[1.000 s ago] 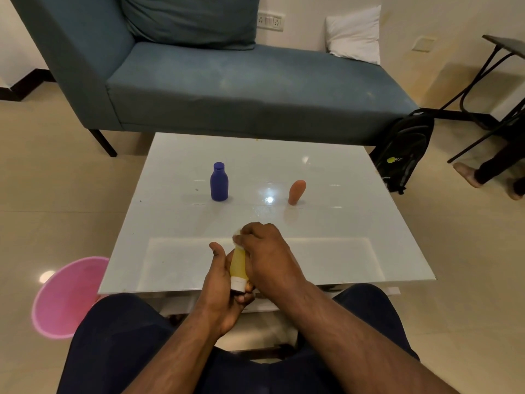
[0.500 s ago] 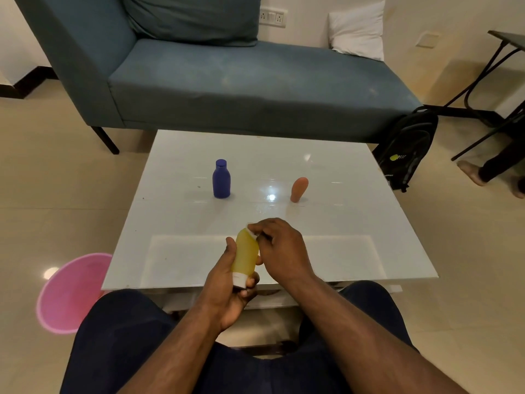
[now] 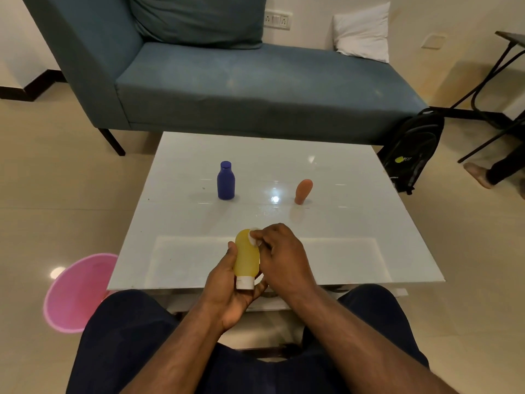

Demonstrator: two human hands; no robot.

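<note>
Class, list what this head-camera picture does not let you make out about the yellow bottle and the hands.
- Head view: what the small white piece on the yellow bottle is; the right hand pinches and mostly covers it.
- Head view: most fingers of the left hand, hidden behind the bottle.
- Head view: any print on the blue bottle, too small.

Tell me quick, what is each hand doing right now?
Left hand: grips the yellow bottle.
Right hand: pinches a small white piece at the bottle's far end.
</note>
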